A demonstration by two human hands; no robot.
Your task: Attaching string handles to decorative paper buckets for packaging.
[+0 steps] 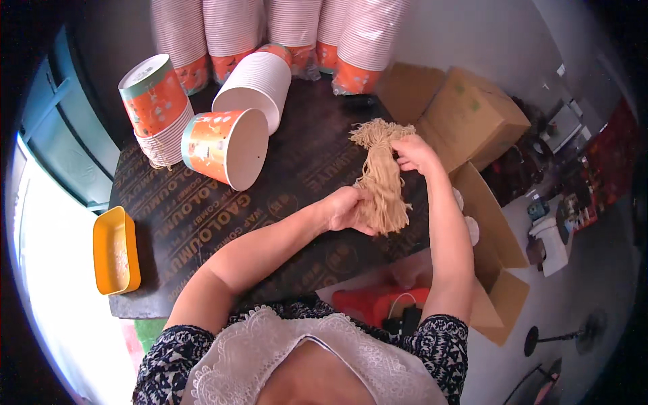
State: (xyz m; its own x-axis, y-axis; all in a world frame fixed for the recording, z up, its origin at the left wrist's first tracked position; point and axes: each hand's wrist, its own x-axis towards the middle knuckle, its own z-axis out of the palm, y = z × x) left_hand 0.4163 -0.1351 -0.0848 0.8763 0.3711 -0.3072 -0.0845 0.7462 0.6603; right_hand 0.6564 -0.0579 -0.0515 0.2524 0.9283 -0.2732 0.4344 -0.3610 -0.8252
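A bundle of tan strands (383, 177), like loose string or thin rubber bands, lies over the right part of the dark table. It is narrow below its frayed far end and spreads wider toward me. My left hand (349, 210) is closed on the near, left side of the bundle, with its fingertips partly hidden by the strands. At the narrow part near the far end, my right hand (414, 154) pinches the bundle from the right. To the left, an orange printed paper tub (210, 148) rests on its side, mouth facing right.
Stacked tubs (158, 101) stand upside down at the left; another stack (260, 81) lies behind. Plastic-wrapped tub stacks (290, 34) line the back. A yellow container (116, 251) sits at the left edge. Cardboard boxes (496, 216) stand open beyond the table's right edge (422, 223).
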